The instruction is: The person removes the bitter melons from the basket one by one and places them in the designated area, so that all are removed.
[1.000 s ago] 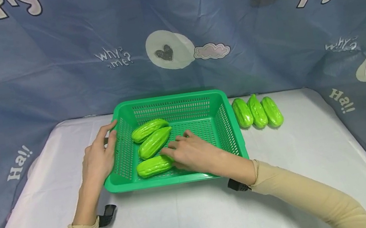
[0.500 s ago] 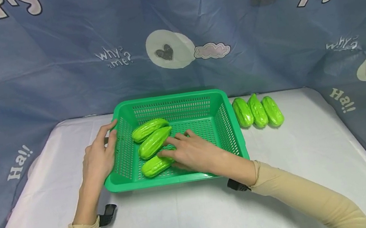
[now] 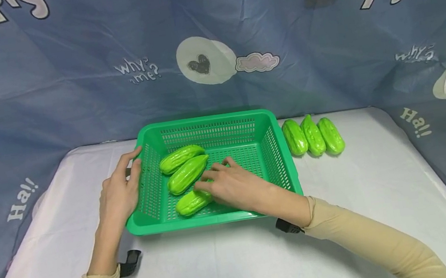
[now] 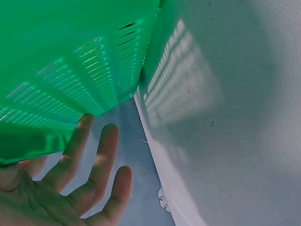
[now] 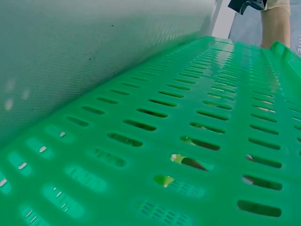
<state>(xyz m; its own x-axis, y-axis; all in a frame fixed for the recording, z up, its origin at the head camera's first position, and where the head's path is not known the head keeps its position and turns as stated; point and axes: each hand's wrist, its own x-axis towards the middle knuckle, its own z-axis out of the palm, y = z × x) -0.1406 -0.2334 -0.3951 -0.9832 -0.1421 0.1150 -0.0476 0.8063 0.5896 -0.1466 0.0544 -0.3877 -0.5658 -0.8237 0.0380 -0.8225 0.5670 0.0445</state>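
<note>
Inside the green plastic basket, my right hand pinches the right end of a bright green bitter melon near the front wall. The fingers hide that end. Two more bitter melons lie slanted behind it, the far one and the middle one. At the basket's left side, my left hand touches the rim with thumb and forefinger. In the left wrist view its other fingers stretch out, spread along the slotted wall. The right wrist view shows mostly the basket's slotted front wall.
Three more bitter melons lie side by side on the white tablecloth, right of the basket. A blue printed curtain hangs close behind the basket and along both sides of the table.
The front bitter melon has shifted right and tilted slightly under my right hand. My left hand, the basket and the other melons have stayed in place.
</note>
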